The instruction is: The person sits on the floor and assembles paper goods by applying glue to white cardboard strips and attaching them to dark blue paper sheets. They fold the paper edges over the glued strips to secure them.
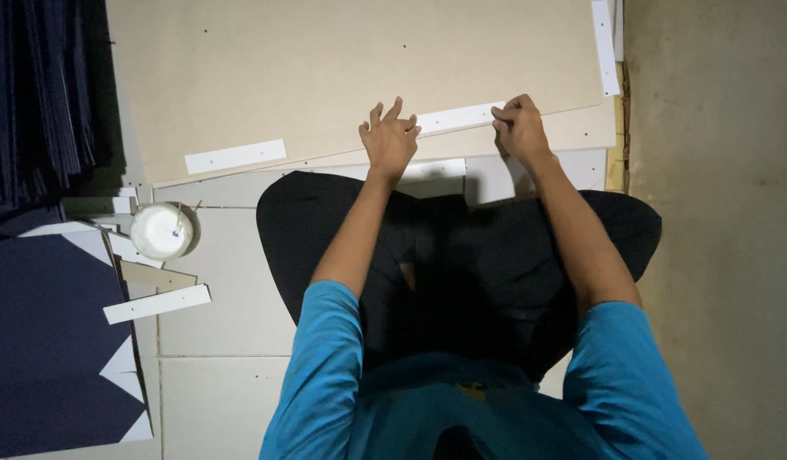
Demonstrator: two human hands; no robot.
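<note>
At 12 o'clock, a white paper strip (458,117) lies along the beige board (351,68) edge. Left hand (390,136) presses it, fingers spread; right hand (519,126) pinches its end. Likely light, floppy, best held by its 2 ends.

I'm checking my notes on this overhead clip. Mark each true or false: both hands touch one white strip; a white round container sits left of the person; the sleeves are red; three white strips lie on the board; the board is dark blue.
1. Both the left hand and right hand touch the white paper strip: true.
2. A white round container sits to the person's left: true.
3. Sleeves are red: false, the sleeves are blue.
4. Three white strips lie on the large beige board: true.
5. The board is dark blue: false, beige.
</note>
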